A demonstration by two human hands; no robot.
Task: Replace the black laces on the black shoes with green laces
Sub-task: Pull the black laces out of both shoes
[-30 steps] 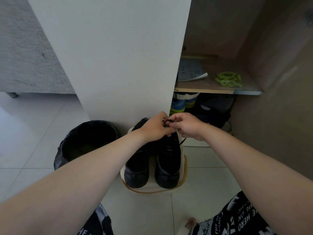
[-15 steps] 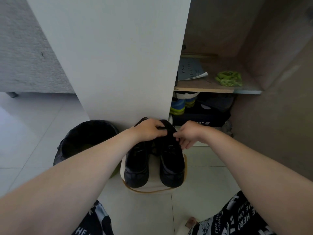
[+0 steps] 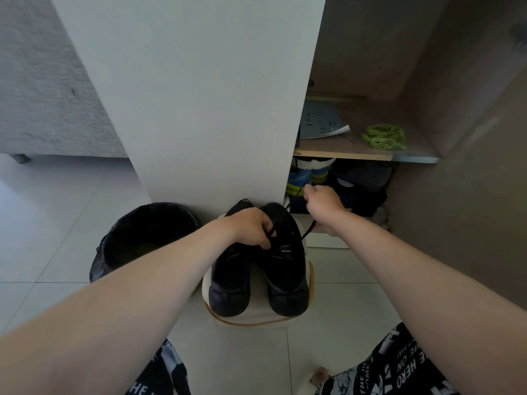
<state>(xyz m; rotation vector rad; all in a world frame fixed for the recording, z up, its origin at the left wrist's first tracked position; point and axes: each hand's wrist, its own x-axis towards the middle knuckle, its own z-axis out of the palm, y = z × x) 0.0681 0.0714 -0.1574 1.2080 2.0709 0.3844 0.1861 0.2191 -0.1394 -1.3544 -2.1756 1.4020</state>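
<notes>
Black lace (image 3: 308, 230) runs from the right shoe (image 3: 285, 260) on the stool (image 3: 258, 316), up-right to my right hand (image 3: 323, 205), closed on it. My left hand (image 3: 251, 226) pinches lace loops. Green laces (image 3: 385, 136) wait on the shelf (image 3: 342, 153).

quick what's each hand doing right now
Left hand: closed on the right black shoe at its laces, steadying it.
Right hand: closed on the black lace, drawn out to the right of the shoe.
</notes>
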